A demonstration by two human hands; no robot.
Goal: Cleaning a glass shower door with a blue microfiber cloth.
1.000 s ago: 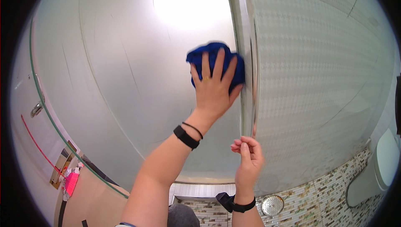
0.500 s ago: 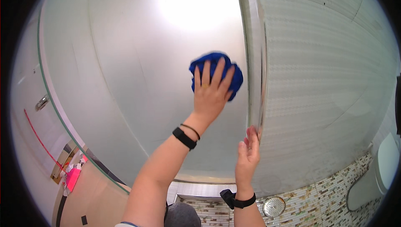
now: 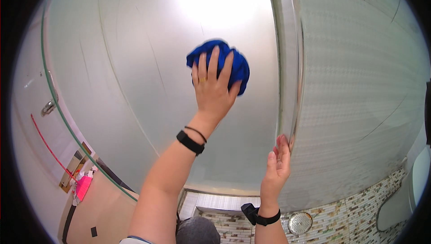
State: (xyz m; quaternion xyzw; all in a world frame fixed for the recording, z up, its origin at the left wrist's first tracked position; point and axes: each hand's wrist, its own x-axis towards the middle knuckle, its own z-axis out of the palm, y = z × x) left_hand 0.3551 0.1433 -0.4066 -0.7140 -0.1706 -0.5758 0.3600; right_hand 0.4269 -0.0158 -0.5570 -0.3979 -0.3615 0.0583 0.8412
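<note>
My left hand [image 3: 211, 93] lies spread over a crumpled blue cloth [image 3: 238, 71], pressing it against a frosted glass panel [image 3: 157, 123]. Folds of the cloth stick out past the fingertips and beside the thumb. A dark band and a thin cord circle that wrist. Lower down on the right, my right hand [image 3: 276, 170] rests at the metal frame [image 3: 287, 64] along the panel's right side. Its fingers are stretched out along the frame and its thumb stands apart, with nothing seen in it. A black watch is on the right wrist.
Right of the frame is a pale ribbed panel [image 3: 350, 78]. Below lie mosaic floor tiles [image 3: 323, 221], a round drain [image 3: 300, 223] and a white toilet [image 3: 404, 199]. Beyond the green glass edge [image 3: 67, 114] at left are a door handle [image 3: 48, 107] and a pink dustpan-like item [image 3: 83, 188].
My left hand has slid the blue cloth up and to the left over the glass. My right hand stays at the frame, while the whole view has shifted slightly.
</note>
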